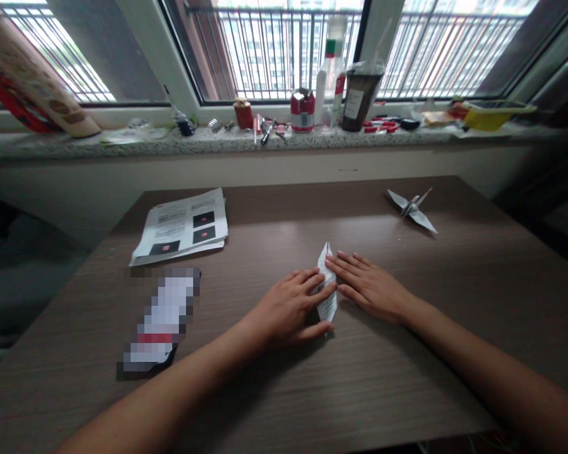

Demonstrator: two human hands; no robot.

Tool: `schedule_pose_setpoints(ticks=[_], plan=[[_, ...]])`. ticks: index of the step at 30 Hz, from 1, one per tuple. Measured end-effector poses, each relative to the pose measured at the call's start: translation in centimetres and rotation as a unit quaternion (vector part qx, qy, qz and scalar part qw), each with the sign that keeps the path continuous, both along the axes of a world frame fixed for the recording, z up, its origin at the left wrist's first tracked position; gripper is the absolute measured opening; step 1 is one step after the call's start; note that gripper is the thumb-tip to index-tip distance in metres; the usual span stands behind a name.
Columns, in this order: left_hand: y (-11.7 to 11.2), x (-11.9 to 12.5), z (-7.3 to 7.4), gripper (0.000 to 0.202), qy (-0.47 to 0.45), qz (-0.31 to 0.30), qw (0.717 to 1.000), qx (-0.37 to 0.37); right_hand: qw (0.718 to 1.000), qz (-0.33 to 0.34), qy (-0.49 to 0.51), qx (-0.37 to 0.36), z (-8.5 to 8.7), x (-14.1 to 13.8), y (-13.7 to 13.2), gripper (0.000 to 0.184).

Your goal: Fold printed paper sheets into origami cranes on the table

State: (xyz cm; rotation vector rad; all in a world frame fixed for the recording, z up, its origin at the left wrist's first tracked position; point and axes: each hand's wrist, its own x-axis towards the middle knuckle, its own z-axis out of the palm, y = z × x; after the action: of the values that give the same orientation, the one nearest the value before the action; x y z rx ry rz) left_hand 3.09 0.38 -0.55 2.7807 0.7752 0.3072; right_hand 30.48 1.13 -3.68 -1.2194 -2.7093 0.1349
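A narrow piece of folded paper (pixel 328 306), printed and pointed at both ends, lies on the brown table in front of me. My left hand (pixel 293 306) rests on its left side, fingers stretched across the paper and the thumb by its lower tip. From the right, my right hand (pixel 372 287) lies flat with its fingertips on the paper's upper right edge. Both hands have their fingers extended. At the far right of the table sits a finished-looking paper crane (pixel 411 207) with spread wings.
A stack of printed sheets (pixel 184 221) lies at the table's back left, with a blurred-out phone-shaped object (pixel 163 318) nearer me. Along the windowsill (pixel 161 146) stand a red can (pixel 303 110), a dark lidded cup (pixel 360 98), bottles and a yellow container (pixel 490 118).
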Motion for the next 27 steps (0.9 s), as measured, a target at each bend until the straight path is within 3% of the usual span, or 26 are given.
schedule_pose_setpoints(ticks=[14,20,23,27], plan=[[-0.2,0.0,-0.1,0.071,0.001,0.000,1.000,0.022,0.995,-0.100,-0.008,0.022,-0.1,-1.6,2.0,0.064],[-0.3,0.0,0.0,0.070,-0.001,0.005,1.000,0.028,0.992,-0.123,-0.008,-0.002,0.1,-2.1,2.5,0.063],[-0.3,0.1,0.0,0.070,0.000,0.005,0.999,0.035,0.996,-0.090,0.005,0.005,0.3,-1.9,2.0,0.065],[-0.3,0.1,0.1,0.066,-0.012,0.004,0.999,0.038,0.999,0.041,0.003,-0.014,0.7,-1.4,1.5,0.068]])
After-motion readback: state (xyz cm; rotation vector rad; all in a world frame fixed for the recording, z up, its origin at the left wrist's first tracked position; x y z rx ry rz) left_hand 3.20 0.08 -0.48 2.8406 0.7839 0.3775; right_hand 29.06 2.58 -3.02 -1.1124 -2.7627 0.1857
